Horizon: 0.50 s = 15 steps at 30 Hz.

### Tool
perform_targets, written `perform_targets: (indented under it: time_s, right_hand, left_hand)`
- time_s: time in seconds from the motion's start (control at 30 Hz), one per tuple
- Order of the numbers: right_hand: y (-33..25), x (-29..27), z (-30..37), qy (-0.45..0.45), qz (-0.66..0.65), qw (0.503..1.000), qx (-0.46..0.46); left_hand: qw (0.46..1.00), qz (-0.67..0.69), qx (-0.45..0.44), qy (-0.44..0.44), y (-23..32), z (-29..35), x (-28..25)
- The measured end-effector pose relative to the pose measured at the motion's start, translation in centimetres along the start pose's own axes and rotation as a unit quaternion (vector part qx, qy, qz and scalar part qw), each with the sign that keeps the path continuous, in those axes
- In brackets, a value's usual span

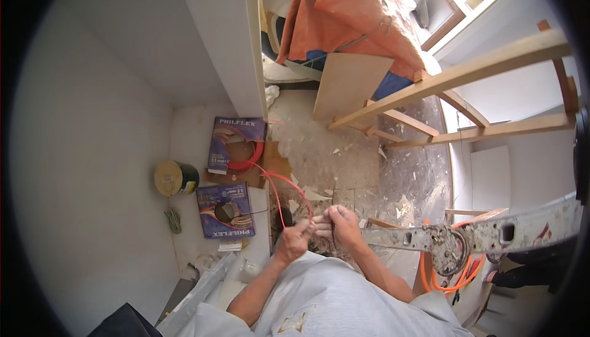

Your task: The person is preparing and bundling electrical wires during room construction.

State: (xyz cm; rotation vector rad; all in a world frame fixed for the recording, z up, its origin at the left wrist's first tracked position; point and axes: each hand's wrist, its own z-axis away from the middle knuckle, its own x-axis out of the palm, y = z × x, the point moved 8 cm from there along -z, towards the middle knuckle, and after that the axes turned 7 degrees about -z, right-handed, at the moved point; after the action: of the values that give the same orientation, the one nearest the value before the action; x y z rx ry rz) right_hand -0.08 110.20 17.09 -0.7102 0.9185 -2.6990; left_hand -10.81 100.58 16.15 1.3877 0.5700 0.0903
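Observation:
A thin red electrical wire (pixel 297 184) rises in a loop from the upper wire box (pixel 221 134) to my hands in front of my body. My left hand (pixel 294 242) is closed around the wire. Close beside it, my right hand (pixel 342 225) pinches with thumb and fingers where the loop comes down between the two hands. The wire's end is hidden by the fingers. Inside the upper blue-purple box lies a red coil (pixel 257 152). The lower wire box (pixel 209 219) has a round opening, with a black wire (pixel 255 213) coming out toward me.
A green-and-tan can (pixel 175 178) and a small bundle of cord (pixel 174 221) lie by the left wall. A paint-spattered ladder (pixel 528 234) extends right, above orange tubing (pixel 425 272). A wooden frame (pixel 455 82), a board (pixel 350 85) and an orange tarp (pixel 344 14) stand ahead. Debris litters the floor.

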Motion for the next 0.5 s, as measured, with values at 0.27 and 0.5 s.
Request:
perform_targets:
  time_s: [0.27, 0.5]
  right_hand:
    - [0.2, -4.1, 2.2, -0.037, -0.118, 0.992, 0.031]
    - [-4.3, -7.0, 6.2, -0.032, -0.119, 0.989, -0.087]
  left_hand:
    - [0.976, -0.161, 0.093, -0.116, 3.4, 7.3, 4.3]
    - [0.939, -0.254, 0.056, -0.223, -4.9, 13.5, 4.6]
